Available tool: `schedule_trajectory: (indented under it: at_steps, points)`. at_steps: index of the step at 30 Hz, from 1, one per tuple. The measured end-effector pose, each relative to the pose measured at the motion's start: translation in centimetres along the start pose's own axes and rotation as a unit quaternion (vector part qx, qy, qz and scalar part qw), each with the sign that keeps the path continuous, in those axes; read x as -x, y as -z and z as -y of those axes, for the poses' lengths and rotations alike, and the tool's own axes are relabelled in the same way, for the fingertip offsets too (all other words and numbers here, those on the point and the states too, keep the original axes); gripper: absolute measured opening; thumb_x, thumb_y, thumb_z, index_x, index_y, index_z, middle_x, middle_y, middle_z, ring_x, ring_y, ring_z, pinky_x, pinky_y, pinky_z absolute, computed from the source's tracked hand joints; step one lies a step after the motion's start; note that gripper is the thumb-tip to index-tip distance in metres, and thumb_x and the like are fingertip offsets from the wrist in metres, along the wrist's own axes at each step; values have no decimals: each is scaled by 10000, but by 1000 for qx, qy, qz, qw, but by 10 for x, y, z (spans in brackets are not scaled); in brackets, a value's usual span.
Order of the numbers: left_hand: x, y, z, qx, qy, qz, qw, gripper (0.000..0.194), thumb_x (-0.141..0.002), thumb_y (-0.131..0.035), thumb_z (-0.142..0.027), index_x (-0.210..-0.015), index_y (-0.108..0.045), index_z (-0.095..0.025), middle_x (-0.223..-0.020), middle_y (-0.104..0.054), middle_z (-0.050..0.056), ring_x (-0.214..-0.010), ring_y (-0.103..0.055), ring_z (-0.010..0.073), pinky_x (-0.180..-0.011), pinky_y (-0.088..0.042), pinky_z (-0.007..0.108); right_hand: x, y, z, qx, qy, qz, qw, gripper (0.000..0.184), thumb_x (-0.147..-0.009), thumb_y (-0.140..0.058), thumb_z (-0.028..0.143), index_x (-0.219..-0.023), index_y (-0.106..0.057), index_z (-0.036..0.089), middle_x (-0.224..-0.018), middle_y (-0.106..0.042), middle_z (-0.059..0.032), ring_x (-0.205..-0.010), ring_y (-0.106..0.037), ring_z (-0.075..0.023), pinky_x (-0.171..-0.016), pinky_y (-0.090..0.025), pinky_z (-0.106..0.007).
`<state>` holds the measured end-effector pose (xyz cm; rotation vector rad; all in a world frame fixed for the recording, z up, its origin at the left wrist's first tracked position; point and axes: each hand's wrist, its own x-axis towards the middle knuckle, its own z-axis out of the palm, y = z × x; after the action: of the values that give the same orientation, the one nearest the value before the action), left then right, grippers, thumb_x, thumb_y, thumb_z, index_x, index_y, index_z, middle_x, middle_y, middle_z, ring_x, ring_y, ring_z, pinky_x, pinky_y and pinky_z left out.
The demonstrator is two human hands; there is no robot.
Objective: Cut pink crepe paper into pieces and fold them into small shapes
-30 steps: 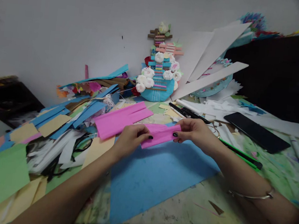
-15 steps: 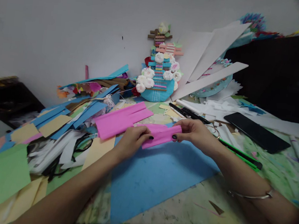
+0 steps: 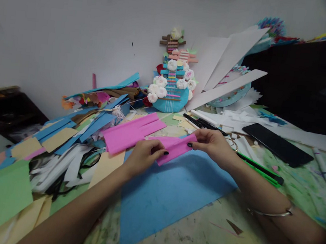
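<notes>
Paper strip (image 3: 177,148), pink, held up over the blue sheet (image 3: 171,204), pinched at two spots.
On my feed, left hand (image 3: 142,156) has thumb and fingers clamped on the strip's left part; right hand (image 3: 211,144) has its thumb and fingers clamped on the right end. I can't see behind the paper. Relative to the sheet: folded pink paper (image 3: 131,134) lies past its far left corner, green paper (image 3: 8,193) sits well off to its left, black phone (image 3: 277,145) off to its right, guitar-shaped craft (image 3: 167,104) stands beyond its far edge.
</notes>
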<state>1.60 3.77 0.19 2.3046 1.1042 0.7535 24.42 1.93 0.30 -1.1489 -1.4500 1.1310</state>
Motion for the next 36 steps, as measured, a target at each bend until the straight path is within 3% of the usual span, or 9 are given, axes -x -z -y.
schedule_trajectory:
  at_steps: [5,11,19,24,29,33,36]
  points:
    - [0,1,-2,35,13,0,999,159,-796,-587,-277,-714,-635,-149,-669,-628,4,-600,-500,106,-574,-376,224,-1,1,-1,3,11,-9,1000,206,-627,-722,243,-798,-626,178,-786,-679,-25,-710,-631,-144,-686,-498,-287]
    - [-1,2,0,83,40,3,996,149,-764,-606,-273,-716,-622,-132,-656,-596,5,-585,-485,97,-547,-383,214,-1,2,1,16,22,-9,1000,368,-624,-719,190,-965,-580,182,-714,-670,-10,-609,-601,-134,-604,-491,-294]
    - [-1,1,5,143,50,22,988,175,-760,-620,-294,-730,-602,-123,-661,-597,6,-570,-524,85,-538,-420,199,-1,2,5,-9,19,-37,999,297,-598,-732,197,-862,-598,181,-694,-673,-22,-605,-616,-147,-602,-506,-315]
    - [-3,2,10,129,42,12,991,158,-747,-625,-276,-733,-621,-119,-644,-618,12,-560,-543,99,-539,-434,210,-1,4,2,-12,18,-32,999,296,-623,-733,240,-885,-616,168,-712,-681,-39,-629,-623,-154,-603,-510,-308]
    - [-5,6,18,70,14,-38,997,101,-742,-583,-166,-779,-675,-145,-751,-690,31,-698,-618,150,-660,-475,256,0,8,0,0,63,52,997,403,-668,-720,244,-1050,-617,173,-865,-689,-52,-665,-609,-130,-556,-475,-250]
    - [-6,9,21,35,-24,-40,998,176,-741,-554,-89,-809,-700,-159,-802,-718,37,-756,-650,165,-727,-486,281,3,6,1,81,58,147,984,384,-738,-642,202,-1119,-613,162,-725,-641,-14,-569,-558,-103,-483,-417,-219]
    - [-6,10,21,12,-62,-26,998,195,-709,-578,-48,-788,-711,-166,-805,-712,41,-760,-637,167,-709,-477,277,7,2,3,135,56,243,959,439,-741,-629,174,-1179,-589,164,-674,-603,15,-553,-525,-93,-493,-392,-212]
